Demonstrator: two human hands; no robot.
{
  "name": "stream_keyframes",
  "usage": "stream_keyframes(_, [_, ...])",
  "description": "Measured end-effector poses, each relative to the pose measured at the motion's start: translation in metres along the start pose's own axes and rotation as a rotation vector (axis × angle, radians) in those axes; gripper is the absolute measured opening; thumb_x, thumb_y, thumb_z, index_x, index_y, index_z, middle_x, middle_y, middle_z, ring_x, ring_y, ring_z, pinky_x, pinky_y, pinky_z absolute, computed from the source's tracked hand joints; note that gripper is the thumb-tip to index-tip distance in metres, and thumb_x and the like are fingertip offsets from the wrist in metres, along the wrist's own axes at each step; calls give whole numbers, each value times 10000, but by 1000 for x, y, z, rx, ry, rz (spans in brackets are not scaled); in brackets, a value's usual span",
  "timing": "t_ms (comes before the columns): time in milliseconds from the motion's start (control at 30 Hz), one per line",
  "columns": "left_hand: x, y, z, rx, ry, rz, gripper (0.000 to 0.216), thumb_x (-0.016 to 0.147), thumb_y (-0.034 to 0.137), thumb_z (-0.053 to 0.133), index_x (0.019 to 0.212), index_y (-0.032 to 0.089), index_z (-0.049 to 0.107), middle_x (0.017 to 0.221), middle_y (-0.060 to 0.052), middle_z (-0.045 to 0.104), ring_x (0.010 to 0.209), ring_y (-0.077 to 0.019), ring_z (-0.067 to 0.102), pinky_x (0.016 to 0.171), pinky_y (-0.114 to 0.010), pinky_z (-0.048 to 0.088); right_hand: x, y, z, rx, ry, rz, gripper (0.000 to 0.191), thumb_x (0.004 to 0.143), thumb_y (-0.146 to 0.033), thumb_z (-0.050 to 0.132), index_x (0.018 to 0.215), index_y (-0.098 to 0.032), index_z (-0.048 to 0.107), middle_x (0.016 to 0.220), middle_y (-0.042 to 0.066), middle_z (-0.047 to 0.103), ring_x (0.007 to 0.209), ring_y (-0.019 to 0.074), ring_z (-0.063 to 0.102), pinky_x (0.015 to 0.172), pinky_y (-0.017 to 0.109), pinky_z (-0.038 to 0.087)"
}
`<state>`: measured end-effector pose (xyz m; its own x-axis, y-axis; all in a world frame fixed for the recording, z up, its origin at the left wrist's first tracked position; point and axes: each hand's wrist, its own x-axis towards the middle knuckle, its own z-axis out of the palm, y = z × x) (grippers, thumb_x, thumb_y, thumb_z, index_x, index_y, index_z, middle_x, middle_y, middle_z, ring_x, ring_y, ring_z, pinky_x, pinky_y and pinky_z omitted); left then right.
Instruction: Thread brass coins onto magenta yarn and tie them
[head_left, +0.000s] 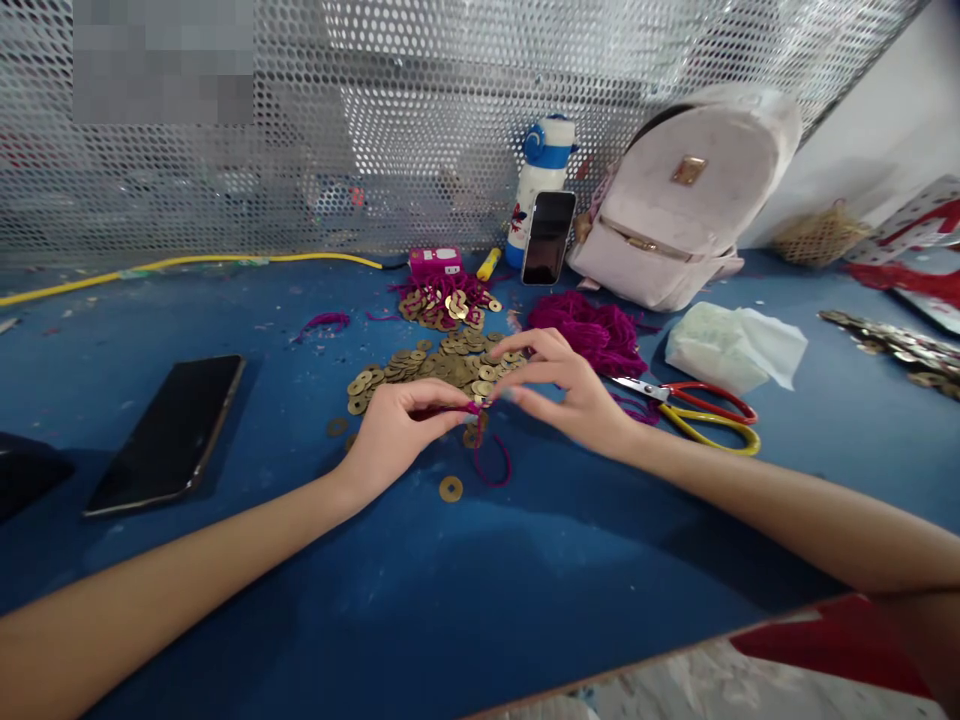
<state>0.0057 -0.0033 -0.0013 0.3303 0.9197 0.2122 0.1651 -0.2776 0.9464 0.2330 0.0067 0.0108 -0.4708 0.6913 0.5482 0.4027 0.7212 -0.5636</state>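
The purple cord [508,465] runs from the left hand [405,425], whose thumb and forefinger are closed together on it, and its slack loop hangs toward five o'clock from that pinch. The right hand [562,390] sits at about three o'clock, its thumb and forefinger tips close to the same spot; the detail there is small and blurred, so I can't tell whether they grip anything.

The cord looks light, soft and limp, so it probably guides best when pinched close to the working end, as slack further back would flop. The pile of coins [442,370] spreads toward eleven and twelve o'clock, and a loose coin [457,490] lies near seven. They look thin, stiff, light and hardly fragile, perhaps slippery lying flat; the rim seems the place to take one, leaving the centre hole uncovered.
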Motion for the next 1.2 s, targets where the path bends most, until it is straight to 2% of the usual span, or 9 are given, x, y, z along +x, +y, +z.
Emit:
stream_keyframes(33, [0,-1,0,-7,10,-6,76,748,142,745,792,189,785,813,-1,763,756,-123,695,709,-182,533,-1,0,4,-34,-23,-3,164,886,-373,671,905,-242,767,1212,73,640,1142,250,526,1005,440,392])
stream_keyframes(133, [0,-1,0,-23,30,-7,70,741,142,746,774,190,784,800,-2,759,734,-123,690,681,-186,533,-2,0,15,-1,-64,63,150,781,-345,787,896,-251,765,1266,66,631,1204,272,512,1039,477,398])
stream_keyframes(233, [0,-1,0,-50,29,7,69,738,145,749,769,193,788,811,-9,762,752,-138,698,688,-202,542,-3,1,23,130,-64,131,50,823,-280,749,808,-233,744,1207,55,658,1191,247,568,1065,478,389])
stream_keyframes(300, [0,-1,0,-66,31,13,68,738,150,753,770,196,791,819,-14,766,767,-146,704,697,-209,547,-4,0,26,182,-74,153,71,833,-256,737,774,-218,728,1181,57,660,1175,237,591,1066,469,392])
stream_keyframes(467, [-1,-1,0,-89,15,47,97,743,134,747,775,210,798,829,-11,774,786,-144,712,732,-208,553,-7,-4,29,177,-179,114,59,843,-268,726,820,-214,729,1197,65,629,1160,229,580,1059,452,397])
stream_keyframes(633, [-2,-1,2,-94,7,58,108,738,123,750,773,212,800,833,-10,775,793,-142,716,744,-205,555,-7,-4,31,254,-151,157,132,830,-310,740,927,-221,734,1179,71,640,1134,221,589,1038,426,432])
stream_keyframes(733, [-2,0,2,-101,-2,67,98,741,132,750,769,212,800,823,-12,772,781,-144,713,730,-210,555,-7,-3,33,293,-131,181,85,843,-297,728,854,-215,747,1134,63,658,1099,209,608,1019,412,445])
stream_keyframes(933, [-4,8,2,-87,-19,75,117,739,119,732,735,216,797,799,-24,763,769,-158,705,729,-243,554,-9,-6,34,198,-245,115,58,806,-277,768,815,-225,743,1113,46,657,1103,207,574,1010,411,433])
stream_keyframes(1200, [-6,15,6,-169,-95,-28,70,701,147,734,681,191,785,744,-43,758,681,-166,679,629,-253,546,-11,-4,33,124,-229,70,165,832,-367,735,830,-203,716,1000,56,624,983,198,549,911,375,443])
